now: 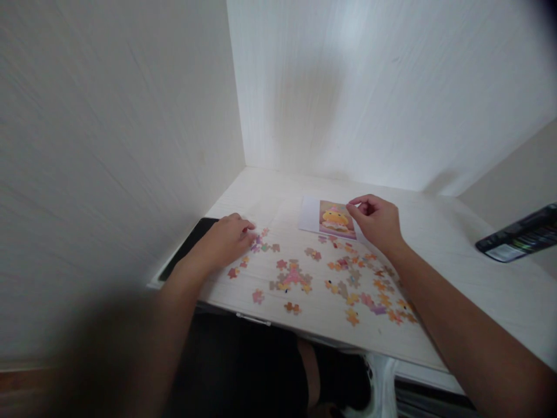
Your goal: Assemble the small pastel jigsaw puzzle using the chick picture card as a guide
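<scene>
Both bare forearms reach forward from the bottom of the view, the left from the lower left and the right from the lower right, drawing closer toward the hands. The left hand (228,237) lies palm down with the wrist nearly straight, the back of the hand up, fingers together and bent slightly down, their tips pointing right. The right hand (376,222) sits farther forward and well apart from the left. Its wrist is a little raised, its back faces up, and its fingers curl loosely inward toward the left, thumb and forefinger close together at the tips.
</scene>
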Demonstrator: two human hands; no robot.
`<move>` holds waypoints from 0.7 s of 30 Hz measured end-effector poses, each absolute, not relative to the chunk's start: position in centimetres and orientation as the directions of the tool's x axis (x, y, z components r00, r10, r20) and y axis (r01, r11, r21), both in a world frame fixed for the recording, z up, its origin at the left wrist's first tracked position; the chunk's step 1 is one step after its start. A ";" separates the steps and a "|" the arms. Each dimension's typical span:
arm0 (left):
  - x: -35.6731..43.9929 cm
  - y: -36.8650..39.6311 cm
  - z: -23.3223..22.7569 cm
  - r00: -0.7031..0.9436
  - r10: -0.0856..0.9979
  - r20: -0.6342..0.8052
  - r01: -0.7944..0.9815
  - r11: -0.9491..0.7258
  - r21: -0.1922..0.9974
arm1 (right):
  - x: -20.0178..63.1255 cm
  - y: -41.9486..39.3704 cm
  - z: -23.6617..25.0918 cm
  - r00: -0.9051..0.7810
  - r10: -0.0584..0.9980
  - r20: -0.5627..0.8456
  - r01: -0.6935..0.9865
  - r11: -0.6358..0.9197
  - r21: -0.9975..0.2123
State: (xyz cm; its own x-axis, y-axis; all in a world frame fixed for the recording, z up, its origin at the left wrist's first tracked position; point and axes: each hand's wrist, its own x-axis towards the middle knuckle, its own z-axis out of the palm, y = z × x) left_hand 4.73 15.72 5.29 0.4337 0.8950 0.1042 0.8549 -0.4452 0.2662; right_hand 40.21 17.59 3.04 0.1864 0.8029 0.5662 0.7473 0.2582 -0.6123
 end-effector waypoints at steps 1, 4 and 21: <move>5.2 15.8 5.0 0.420 0.898 0.129 0.859 -0.440 0.261 | 40.2 17.6 3.0 0.186 0.804 0.565 0.747 0.257 -0.613; 6.8 15.9 4.3 0.362 0.912 0.190 0.884 -0.401 0.242 | 40.2 17.5 3.1 0.182 0.806 0.563 0.750 0.257 -0.610; 7.8 17.2 3.5 0.372 0.915 0.157 0.862 -0.403 0.308 | 40.5 17.9 2.9 0.213 0.790 0.575 0.734 0.259 -0.627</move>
